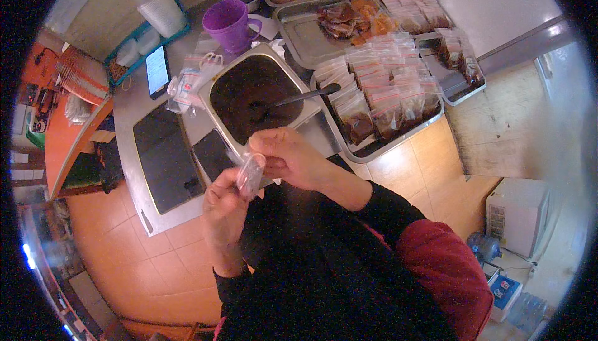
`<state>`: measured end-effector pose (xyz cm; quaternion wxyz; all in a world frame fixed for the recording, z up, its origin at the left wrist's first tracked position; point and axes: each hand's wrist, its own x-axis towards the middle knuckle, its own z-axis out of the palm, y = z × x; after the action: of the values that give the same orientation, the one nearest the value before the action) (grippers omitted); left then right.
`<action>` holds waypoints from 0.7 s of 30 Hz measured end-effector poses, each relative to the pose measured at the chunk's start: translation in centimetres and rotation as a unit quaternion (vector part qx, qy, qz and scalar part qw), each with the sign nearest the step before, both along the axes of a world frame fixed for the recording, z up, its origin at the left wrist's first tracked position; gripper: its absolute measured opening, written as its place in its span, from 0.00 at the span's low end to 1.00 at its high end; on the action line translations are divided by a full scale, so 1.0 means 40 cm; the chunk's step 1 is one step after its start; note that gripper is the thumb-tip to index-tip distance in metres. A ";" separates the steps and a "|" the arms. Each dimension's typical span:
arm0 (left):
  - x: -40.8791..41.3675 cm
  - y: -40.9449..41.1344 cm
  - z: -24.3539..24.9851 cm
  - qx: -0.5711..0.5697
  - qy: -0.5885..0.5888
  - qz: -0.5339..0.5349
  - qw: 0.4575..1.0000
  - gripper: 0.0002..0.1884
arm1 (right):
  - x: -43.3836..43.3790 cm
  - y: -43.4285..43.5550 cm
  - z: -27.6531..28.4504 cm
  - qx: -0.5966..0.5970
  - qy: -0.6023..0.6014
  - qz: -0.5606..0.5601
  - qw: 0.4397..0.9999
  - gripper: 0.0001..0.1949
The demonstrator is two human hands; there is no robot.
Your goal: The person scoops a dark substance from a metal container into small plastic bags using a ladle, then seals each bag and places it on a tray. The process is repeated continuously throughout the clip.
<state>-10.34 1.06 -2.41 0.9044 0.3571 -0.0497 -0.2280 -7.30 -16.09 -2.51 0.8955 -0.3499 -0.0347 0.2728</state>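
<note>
My left hand (225, 207) pinches a small clear plastic bag (251, 177) in front of my chest. At the bag's upper end are the curled fingers of my right hand (292, 156); they seem to hold its edge, though the fingertips are partly hidden. Just beyond my hands stands a square metal pan (205, 91) with a dark brown sauce or paste (243, 93) in it. A ladle or spoon with a dark handle (313, 94) leans in the pan, its head sunk in the contents.
A metal tray (373, 154) of filled zip bags (392, 88) stands to the right, with more trays behind, among them a tray (299, 32) of orange and brown packets. Left are a purple mug (226, 20), a lit phone (158, 72), a plastic pack (187, 86) and a teal basket (184, 30) holding plastic containers (161, 11).
</note>
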 end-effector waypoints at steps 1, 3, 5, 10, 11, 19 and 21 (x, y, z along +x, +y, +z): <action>0.001 -0.007 0.009 0.089 -0.016 0.016 0.996 0.12 | 0.001 -0.002 -0.002 0.015 0.017 -0.016 1.000 0.11; 0.006 -0.029 0.044 0.267 -0.047 0.049 0.961 0.07 | -0.016 0.017 0.013 -0.076 -0.074 -0.042 0.993 0.11; 0.029 0.004 -0.002 0.294 -0.065 0.140 0.943 0.06 | -0.030 0.034 0.018 -0.218 -0.175 -0.052 0.959 0.13; 0.041 -0.031 0.013 0.473 -0.162 0.336 0.798 0.08 | -0.023 0.047 0.002 -0.462 -0.203 -0.098 0.857 0.19; 0.038 -0.042 0.002 0.500 -0.179 0.355 0.769 0.08 | -0.013 0.045 0.002 -0.488 -0.182 -0.117 0.846 0.19; 0.046 -0.064 0.007 0.549 -0.253 0.301 0.738 0.07 | 0.003 0.032 -0.004 -0.607 -0.300 -0.159 0.719 0.17; 0.043 -0.059 0.011 0.574 -0.280 0.259 0.724 0.08 | 0.006 0.022 -0.007 -0.595 -0.281 -0.168 0.734 0.15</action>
<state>-8.63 -1.30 -1.95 0.4952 0.8548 -0.0652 0.1408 -7.07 -15.22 -2.80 0.4854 -0.8721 -0.0555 -0.0279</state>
